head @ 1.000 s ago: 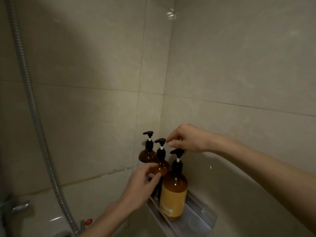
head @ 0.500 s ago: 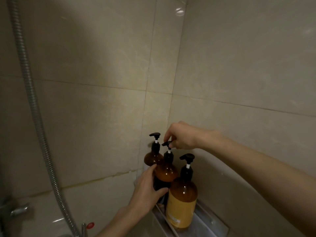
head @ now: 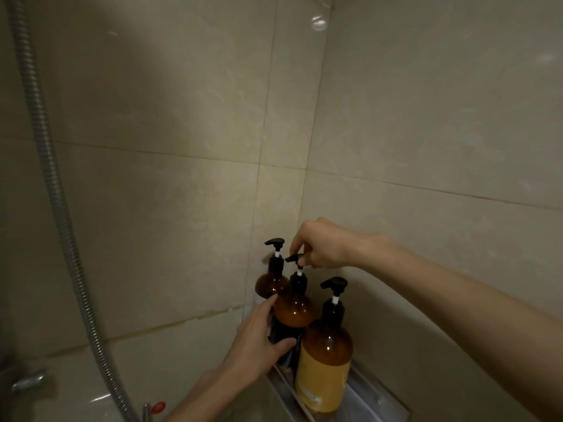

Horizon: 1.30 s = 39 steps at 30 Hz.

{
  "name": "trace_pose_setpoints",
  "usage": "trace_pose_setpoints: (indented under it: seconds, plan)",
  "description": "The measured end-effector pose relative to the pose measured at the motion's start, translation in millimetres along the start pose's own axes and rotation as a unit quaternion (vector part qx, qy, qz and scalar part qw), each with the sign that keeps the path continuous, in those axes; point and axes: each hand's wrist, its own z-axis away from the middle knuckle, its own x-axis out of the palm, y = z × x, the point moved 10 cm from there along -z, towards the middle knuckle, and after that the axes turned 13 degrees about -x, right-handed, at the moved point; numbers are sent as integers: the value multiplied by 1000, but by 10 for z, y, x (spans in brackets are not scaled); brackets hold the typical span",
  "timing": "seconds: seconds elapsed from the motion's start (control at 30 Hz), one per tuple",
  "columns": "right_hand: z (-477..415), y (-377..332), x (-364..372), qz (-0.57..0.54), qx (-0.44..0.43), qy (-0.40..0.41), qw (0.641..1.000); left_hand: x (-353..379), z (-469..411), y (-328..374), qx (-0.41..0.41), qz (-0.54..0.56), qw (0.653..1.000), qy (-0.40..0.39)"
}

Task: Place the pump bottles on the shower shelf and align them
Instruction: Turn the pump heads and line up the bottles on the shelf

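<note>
Three amber pump bottles with black pumps stand in a row on the metal corner shelf point(head: 370, 395). The far bottle point(head: 269, 284) sits in the wall corner. Around the body of the middle bottle point(head: 294, 309) my left hand point(head: 257, 341) is wrapped, while my right hand point(head: 320, 246) pinches its black pump head from above. The near bottle point(head: 327, 357), with a yellow label, stands free at the front of the row.
Beige tiled walls meet in a corner right behind the bottles. A ribbed metal shower hose point(head: 61, 214) hangs down the left side. A tap handle point(head: 29, 382) and a red-tipped knob point(head: 158, 407) sit at the bottom left.
My right hand moved from above the near bottle's pump to the middle bottle's pump head and closed on it. My left hand stayed on the middle bottle's body.
</note>
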Motion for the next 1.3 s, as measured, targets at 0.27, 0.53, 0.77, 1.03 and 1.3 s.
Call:
trace_pose_setpoints:
  seconds: [0.27, 0.53, 0.77, 1.03, 1.3]
  plan:
    - [-241, 31, -89, -5, -6, 8, 1000, -409, -138, -333, -62, 2, 992, 110]
    - [-512, 50, 33, 39, -11, -22, 999, -317, -260, -353, -30, -21, 996, 83]
    - [-655, 88, 19, 59, -14, 10, 998, -368, -330, -320, -21, -4, 994, 110]
    - [-673, 53, -10, 63, -34, 31, 997, -347, -358, -290, 0, 1, 995, 101]
    - [-475, 71, -96, 13, -9, 23, 1000, -467, -164, -351, -23, -14, 984, 176]
